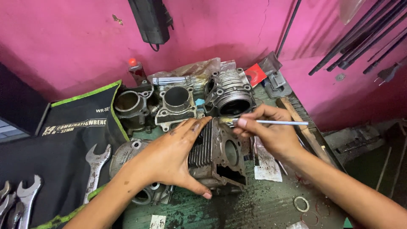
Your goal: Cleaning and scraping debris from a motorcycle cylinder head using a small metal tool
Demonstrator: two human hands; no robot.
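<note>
Grimy green bench [263, 208]; left hand [169, 154] grips finned metal cylinder [218, 159]; right hand [271, 131] pinches thin brush [271, 122].

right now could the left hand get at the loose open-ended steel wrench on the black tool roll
Probably yes, once it lets go: the left hand grips the finned grey metal cylinder block, and the open-ended steel wrench lies uncovered beside that forearm, with nothing between.

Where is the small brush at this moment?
In the head view, right of centre: the right hand holds the small brush, bristles on the top of the finned engine cylinder.
</note>
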